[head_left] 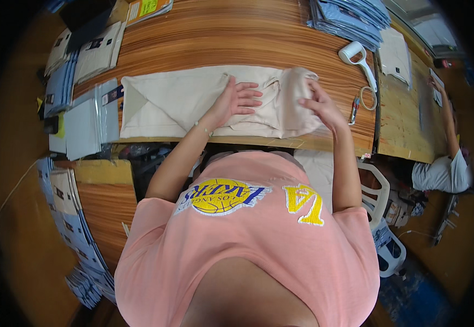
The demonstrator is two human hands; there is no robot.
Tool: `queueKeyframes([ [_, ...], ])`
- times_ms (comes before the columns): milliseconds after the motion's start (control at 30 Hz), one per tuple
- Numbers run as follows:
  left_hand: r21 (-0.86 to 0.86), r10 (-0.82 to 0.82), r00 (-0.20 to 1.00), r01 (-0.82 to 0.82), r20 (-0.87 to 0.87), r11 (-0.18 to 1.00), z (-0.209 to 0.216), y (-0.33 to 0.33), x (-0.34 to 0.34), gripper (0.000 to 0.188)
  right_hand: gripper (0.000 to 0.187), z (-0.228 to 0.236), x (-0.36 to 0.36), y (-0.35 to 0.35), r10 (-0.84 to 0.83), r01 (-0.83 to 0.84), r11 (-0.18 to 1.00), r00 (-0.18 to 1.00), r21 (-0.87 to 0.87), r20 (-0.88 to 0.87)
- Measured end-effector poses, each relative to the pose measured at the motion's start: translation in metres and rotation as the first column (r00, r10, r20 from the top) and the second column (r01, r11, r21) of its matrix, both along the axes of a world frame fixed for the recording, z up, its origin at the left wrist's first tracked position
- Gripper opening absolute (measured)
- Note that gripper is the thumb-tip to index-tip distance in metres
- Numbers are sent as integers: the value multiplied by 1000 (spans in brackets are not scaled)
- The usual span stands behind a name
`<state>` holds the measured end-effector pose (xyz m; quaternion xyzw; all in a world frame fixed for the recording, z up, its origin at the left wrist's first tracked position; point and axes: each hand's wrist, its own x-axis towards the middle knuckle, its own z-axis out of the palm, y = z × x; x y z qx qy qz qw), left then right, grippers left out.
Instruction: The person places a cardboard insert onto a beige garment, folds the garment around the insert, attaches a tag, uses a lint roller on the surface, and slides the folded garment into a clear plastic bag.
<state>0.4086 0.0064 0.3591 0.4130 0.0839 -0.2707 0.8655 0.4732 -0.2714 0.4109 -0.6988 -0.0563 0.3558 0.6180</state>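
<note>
A beige garment [193, 103], folded into a long strip, lies across the wooden table in front of me. Creases gather toward its right end, where a turned-over part looks slightly blurred. My left hand [237, 100] is over the middle of the cloth, its fingers spread and holding nothing. At the right end, my right hand [322, 104] touches the folded part, thumb and fingers apart. Some of its fingertips are hard to make out against the fabric.
A white tape dispenser [357, 57], a tape roll [367, 98] and a red-and-white cutter [354, 110] lie at the right. Bagged blue garments [348, 22] are stacked behind. Packed garments [98, 52] and clear bags [106, 106] line the left. A co-worker [443, 171] is far right.
</note>
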Motion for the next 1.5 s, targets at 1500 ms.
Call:
queueKeyframes([
  [1500, -96, 315, 940, -329, -133, 939, -20, -65, -121, 52, 30, 51, 55, 109, 963, -719, -71, -230, -691, 140],
])
